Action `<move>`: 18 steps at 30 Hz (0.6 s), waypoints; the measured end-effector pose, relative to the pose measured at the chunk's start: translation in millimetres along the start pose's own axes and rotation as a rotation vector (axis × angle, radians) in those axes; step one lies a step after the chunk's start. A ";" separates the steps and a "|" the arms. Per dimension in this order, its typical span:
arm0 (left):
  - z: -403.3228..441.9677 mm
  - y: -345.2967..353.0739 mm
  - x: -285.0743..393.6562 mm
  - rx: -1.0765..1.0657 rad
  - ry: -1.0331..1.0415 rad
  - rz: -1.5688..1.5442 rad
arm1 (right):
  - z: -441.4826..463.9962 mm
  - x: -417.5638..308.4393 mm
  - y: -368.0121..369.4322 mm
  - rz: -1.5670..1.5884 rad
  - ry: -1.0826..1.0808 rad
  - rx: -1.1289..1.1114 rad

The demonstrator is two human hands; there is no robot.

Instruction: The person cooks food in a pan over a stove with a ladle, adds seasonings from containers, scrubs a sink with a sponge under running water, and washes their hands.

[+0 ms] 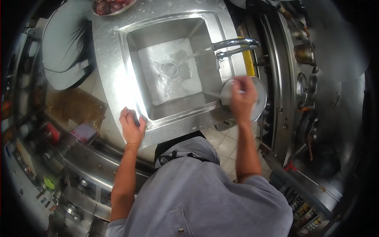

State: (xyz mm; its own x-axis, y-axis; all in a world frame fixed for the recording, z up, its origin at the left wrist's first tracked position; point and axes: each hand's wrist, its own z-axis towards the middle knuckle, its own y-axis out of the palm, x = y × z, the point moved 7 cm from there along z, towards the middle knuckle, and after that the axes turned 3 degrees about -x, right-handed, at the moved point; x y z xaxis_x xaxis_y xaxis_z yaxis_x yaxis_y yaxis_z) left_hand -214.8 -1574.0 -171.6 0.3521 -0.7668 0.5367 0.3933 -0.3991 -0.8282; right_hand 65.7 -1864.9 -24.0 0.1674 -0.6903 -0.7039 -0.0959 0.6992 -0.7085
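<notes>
Water runs from the curved tap (237, 42) into the steel sink (138, 87). My left hand (132, 123) is at the sink counter's near left corner, fingers curled round something dark and small that I cannot make out. To the right of the sink, my right hand (243, 94) is over a round metal lid or pan (259, 98). Its fingers are closed together at the middle of that round piece, blurred by motion; whether they grip a knob is hidden.
A bowl of dark red onions (114, 7) sits on the counter's far left. Another person (65, 47) stands beyond the left side. A stove line with pans (304, 55) runs along the right. A brown board (75, 108) lies at left.
</notes>
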 end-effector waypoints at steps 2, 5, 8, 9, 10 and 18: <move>2.5 -2.4 -1.3 0.024 -0.011 0.005 | 2.8 72.1 -39.3 -0.389 0.025 -0.181; -0.6 -3.7 -1.1 0.014 -0.039 -0.024 | -14.8 154.1 -12.3 -0.677 0.038 -0.365; -3.6 -2.3 -4.6 -0.031 -0.059 -0.009 | -24.5 182.0 6.5 -0.789 0.044 -0.389; -4.6 -2.7 -6.6 -0.024 -0.066 -0.006 | -21.5 179.7 0.8 -0.813 0.029 -0.382; -5.3 -1.7 -7.8 -0.022 -0.055 -0.008 | -19.7 176.7 -4.5 -0.840 0.016 -0.374; -0.9 -6.5 -4.3 0.032 -0.011 -0.018 | -14.5 -35.1 -37.4 -0.427 0.047 -0.421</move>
State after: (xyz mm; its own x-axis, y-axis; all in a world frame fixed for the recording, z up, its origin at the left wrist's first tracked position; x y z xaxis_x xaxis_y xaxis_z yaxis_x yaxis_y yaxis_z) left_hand -219.6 -1568.5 -168.6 0.3543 -0.7540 0.5531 0.4264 -0.3961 -0.8132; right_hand 49.2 -1869.5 26.5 0.2344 -0.9081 -0.3469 -0.4113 0.2307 -0.8818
